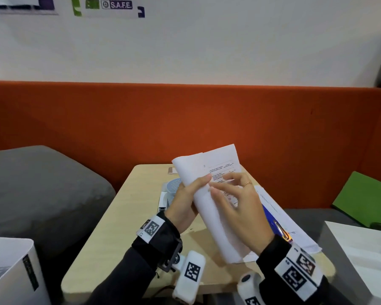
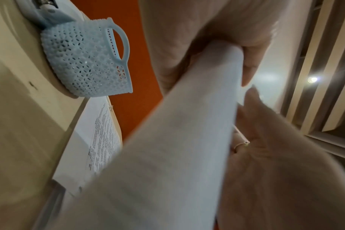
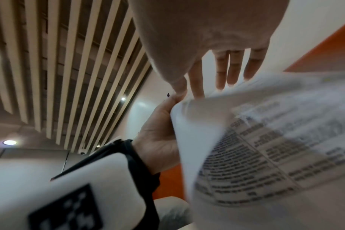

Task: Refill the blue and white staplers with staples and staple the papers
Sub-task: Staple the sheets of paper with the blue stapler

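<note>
A bundle of printed papers (image 1: 209,208) is held up above the wooden table (image 1: 123,216), curled over along its left side. My left hand (image 1: 201,181) grips that curled edge, thumb on top, fingers hidden behind the sheets. My right hand (image 1: 227,188) lies on the printed page with straight, spread fingers (image 3: 223,73) touching the paper (image 3: 266,147). A pale blue stapler (image 2: 47,12) lies on the table beside a light blue mesh basket (image 2: 85,59), partly cut off by the frame edge. I see no white stapler clearly.
More printed sheets (image 1: 282,216) lie on the table's right side over a blue item with a metal clip (image 1: 280,230). The basket (image 1: 174,184) stands behind the hands. A grey cushion (image 1: 42,190) is left, a white box (image 1: 361,260) right, an orange partition (image 1: 185,119) behind.
</note>
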